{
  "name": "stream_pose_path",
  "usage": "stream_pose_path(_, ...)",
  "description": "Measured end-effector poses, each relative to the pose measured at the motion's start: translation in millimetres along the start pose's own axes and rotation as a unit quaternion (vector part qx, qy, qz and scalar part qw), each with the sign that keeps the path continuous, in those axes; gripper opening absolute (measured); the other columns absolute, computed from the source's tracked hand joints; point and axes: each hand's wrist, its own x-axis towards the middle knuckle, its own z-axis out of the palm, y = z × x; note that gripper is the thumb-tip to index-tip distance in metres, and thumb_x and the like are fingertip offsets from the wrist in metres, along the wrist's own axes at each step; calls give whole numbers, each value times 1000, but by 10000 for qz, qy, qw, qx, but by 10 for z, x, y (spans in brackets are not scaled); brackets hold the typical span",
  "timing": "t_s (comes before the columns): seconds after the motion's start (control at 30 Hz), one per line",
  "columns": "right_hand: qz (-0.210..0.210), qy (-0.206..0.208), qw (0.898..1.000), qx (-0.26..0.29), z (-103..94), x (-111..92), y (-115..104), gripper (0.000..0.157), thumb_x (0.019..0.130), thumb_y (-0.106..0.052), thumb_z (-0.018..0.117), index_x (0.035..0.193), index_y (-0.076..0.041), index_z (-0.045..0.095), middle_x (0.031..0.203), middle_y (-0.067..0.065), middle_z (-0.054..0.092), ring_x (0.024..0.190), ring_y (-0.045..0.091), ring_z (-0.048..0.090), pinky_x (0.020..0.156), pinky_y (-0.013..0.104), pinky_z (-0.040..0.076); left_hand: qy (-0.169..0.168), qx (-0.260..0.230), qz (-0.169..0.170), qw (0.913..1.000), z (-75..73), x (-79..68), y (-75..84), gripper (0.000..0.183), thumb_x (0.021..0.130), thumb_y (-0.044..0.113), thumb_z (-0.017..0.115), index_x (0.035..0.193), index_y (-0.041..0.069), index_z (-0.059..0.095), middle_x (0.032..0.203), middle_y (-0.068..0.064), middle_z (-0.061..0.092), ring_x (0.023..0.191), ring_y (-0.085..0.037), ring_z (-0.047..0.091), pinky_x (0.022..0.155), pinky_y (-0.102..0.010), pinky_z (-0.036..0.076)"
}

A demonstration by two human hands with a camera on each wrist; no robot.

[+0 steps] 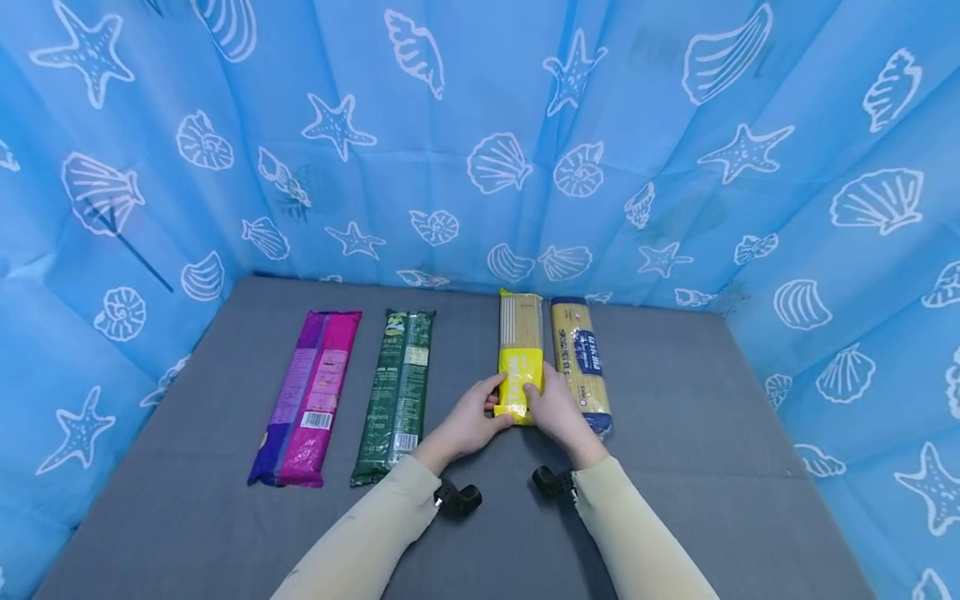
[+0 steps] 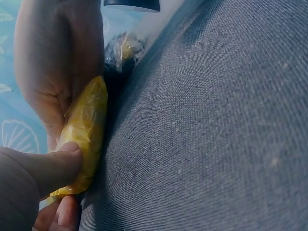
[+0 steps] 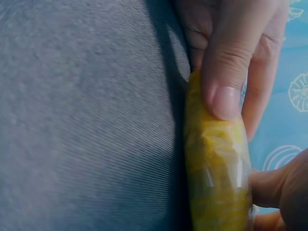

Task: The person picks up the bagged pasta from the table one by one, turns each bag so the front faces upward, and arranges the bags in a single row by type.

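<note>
A yellow-and-clear pack of dried noodles (image 1: 521,375) lies upright-facing on the grey table between both hands, its pale straight strands showing at the far half. My left hand (image 1: 471,417) grips the near left edge, its thumb (image 2: 67,156) on the yellow wrapper and fingertips curled at the side. At the near right edge my right hand (image 1: 558,408) holds the same pack, thumb laid over its yellow part. Just right of it is a spaghetti pack (image 1: 581,358) with blue ends, partly behind the right hand.
A green spaghetti pack (image 1: 393,392) lies left of the left hand, its lower end near the forearm. Farther left is a pink-and-purple pack (image 1: 307,400). A blue shell-print curtain (image 1: 450,167) borders the grey table (image 1: 675,500) at the back and sides.
</note>
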Motion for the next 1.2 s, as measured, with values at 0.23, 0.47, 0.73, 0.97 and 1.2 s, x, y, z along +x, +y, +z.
stream_pose_path(0.23,74,-84,9998,-133,-25,2,-28,41,101,-14,48,138,3,41,107,16,58,86,24,58,75,39,50,-22,-69,28,10000,3,5,-9,70,91,19,70,150,10,34,125,-8,50,105,-16,52,92,-33,45)
stream_pose_path(0.47,95,-86,9998,-180,-16,1,-19,42,102,-14,48,140,2,40,109,16,56,88,24,57,75,39,49,-51,-60,-25,10000,-2,6,-20,70,91,19,70,150,12,34,128,-7,50,107,-16,52,93,-32,45)
stream_pose_path(0.73,160,-54,9995,-276,-4,6,-6,44,102,-16,48,141,2,37,114,18,54,92,26,55,79,41,48,-5,-34,28,10000,12,5,-17,70,91,19,70,150,11,34,128,-7,50,106,-16,52,93,-33,45)
stream_pose_path(0.97,188,-60,9986,-487,-13,8,-26,46,101,-16,48,141,4,36,117,21,53,96,29,55,81,43,48,-6,115,-101,9999,14,-7,8,69,92,22,69,151,13,34,133,-9,49,110,-17,52,94,-33,45)
stream_pose_path(1.2,-305,731,9920,-986,-11,-70,-184,61,97,-17,57,148,1,29,138,25,39,122,36,44,102,53,38,-160,410,-42,9990,-274,-158,163,62,96,17,62,151,12,33,143,-11,44,117,-21,54,94,-35,48)
